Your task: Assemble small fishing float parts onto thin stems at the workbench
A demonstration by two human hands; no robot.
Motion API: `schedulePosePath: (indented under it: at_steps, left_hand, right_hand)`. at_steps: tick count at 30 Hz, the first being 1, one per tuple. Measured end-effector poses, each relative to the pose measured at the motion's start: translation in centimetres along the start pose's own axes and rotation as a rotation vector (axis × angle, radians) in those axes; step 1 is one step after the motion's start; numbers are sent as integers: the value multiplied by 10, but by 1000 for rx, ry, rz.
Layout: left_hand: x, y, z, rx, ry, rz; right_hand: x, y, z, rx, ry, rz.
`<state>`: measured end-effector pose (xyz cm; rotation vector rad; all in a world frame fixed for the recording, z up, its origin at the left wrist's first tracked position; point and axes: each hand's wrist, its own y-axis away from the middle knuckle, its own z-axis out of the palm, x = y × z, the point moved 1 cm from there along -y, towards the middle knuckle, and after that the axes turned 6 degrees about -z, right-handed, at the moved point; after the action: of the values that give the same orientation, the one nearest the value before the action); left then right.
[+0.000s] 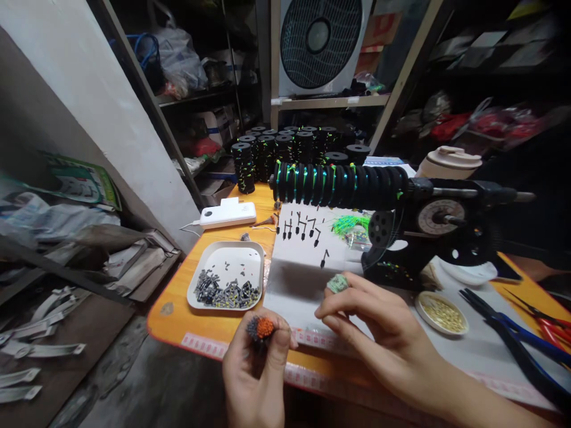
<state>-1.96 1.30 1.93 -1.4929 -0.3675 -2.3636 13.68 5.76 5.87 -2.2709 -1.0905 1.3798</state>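
Note:
My left hand [259,362] is closed around a bundle with an orange and dark grey end [261,327], low at the table's front edge. To its right, my right hand [379,327] is raised over the white sheet [294,267], fingers bent, thumb near the index finger. A small green piece [338,283] shows at its fingertips; whether anything sits between thumb and index is too small to tell. Several small black pieces [303,229] lie on the sheet. Above them runs a horizontal black ridged roller [339,185] with green and yellow strands.
A white tray [194,291] of small metal parts stands left. Behind are a power strip [227,214] and black spools [267,151]. At right are a dish of gold beads [442,313], pliers [513,339] and a lidded cup [450,161].

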Motion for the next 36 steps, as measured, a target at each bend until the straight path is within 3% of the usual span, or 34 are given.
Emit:
schedulePosePath:
  at_steps: [9, 15, 18, 21, 25, 27, 30, 32, 36]
  left_hand:
    - [-4, 6, 10, -16, 43, -98]
    - [-3, 7, 14, -17, 12, -106]
    - [-2, 4, 12, -22, -61, -45]
    - [1, -3, 3, 55, -177, 71]
    - [4, -19, -18, 163, -266, 223]
    - [4, -27, -24, 66, -452, 237]
    - [2, -33, -22, -305, -811, 228]
    - [0, -33, -18, -454, -911, 254]
    - [-1, -24, -12, -397, -757, 140]
  right_hand:
    - [-1, 2, 9, 45, -185, 15]
    - [-3, 3, 8, 22, -89, -8]
    - [-5, 1, 6, -19, -47, -4]
    - [-4, -1, 3, -39, -10, -29]
    - [2, -4, -3, 38, 55, -70]
    - [4, -6, -6, 69, 64, -66]
    - [4, -7, -7, 43, 4, -21]
    - [1, -8, -7, 28, -52, 23]
    - [-3, -6, -6, -10, -53, 114]
